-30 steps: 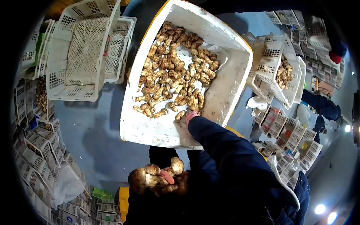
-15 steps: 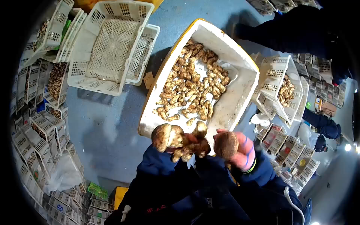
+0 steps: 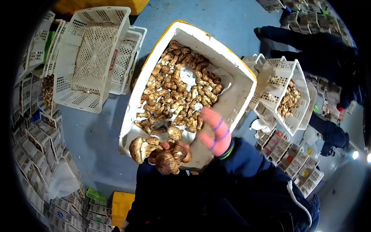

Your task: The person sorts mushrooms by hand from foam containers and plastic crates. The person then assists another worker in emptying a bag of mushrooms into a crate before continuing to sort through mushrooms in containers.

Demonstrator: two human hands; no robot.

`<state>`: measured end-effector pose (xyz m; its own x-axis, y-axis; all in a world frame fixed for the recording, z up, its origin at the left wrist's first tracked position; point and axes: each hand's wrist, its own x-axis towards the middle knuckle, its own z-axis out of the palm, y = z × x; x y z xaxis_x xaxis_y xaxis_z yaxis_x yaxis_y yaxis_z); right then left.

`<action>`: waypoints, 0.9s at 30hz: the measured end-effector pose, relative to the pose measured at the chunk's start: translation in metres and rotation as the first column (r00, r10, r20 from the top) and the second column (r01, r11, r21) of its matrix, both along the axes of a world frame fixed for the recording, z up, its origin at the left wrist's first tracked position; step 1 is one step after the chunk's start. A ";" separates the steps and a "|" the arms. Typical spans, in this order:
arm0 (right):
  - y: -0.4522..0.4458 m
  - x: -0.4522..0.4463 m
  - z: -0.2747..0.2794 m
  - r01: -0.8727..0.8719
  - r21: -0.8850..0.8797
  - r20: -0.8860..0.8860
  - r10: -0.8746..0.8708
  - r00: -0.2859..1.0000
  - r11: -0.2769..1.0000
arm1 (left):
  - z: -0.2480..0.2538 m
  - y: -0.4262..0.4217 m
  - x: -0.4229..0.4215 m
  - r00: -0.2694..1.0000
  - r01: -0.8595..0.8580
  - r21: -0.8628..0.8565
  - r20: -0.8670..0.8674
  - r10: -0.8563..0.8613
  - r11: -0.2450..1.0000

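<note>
A bunch of several brown-and-white mushrooms point(image 3: 167, 162), with thick stems and rounded caps, rests in my left hand point(image 3: 165, 145) at the near edge of a white foam box point(image 3: 233, 89). Only bits of that hand's fingers show between them; the rest is covered. Above the box's right near side is my right hand point(image 3: 216, 133), slightly blurred, its fingers stretched forward and holding nothing. Beyond its fingertips lie many more mushrooms point(image 3: 179, 94) on a white liner inside the box.
Large white plastic crates point(image 3: 94, 58) stand on the blue floor to the left. Stacked crates on the right hold small mushrooms point(image 3: 289, 101). A co-worker in dark clothes point(image 3: 309, 46) is at the upper right. Rows of baskets point(image 3: 295, 158) line both sides.
My right hand has let go of its big round-capped mushroom, which now appears in my left hand's bunch. The emptied hand has reached forward over the box. The view has shifted.
</note>
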<state>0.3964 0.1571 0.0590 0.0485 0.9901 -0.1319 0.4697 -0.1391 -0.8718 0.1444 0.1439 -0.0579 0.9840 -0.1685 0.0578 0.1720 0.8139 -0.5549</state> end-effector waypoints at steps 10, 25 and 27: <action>0.115 0.145 -0.311 0.488 -0.552 0.433 -0.267 0.861 0.676 | 0.085 -0.023 0.088 0.296 -0.713 0.505 -0.413 0.861 0.487; 0.214 0.043 -0.265 -0.202 -0.403 0.838 0.449 0.311 0.893 | 0.076 -0.026 0.059 0.301 -0.697 0.573 -0.312 0.901 0.431; 0.219 0.050 -0.297 -0.286 -0.328 0.848 0.414 0.332 0.900 | 0.056 -0.033 0.038 0.482 -0.716 0.379 -0.339 0.808 0.586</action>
<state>0.4461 0.3765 -0.2383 -0.1483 0.9291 -0.3387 0.9794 0.1855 0.0800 0.1822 0.1108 -0.0021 0.6246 0.6995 -0.3472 -0.7798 0.5832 -0.2277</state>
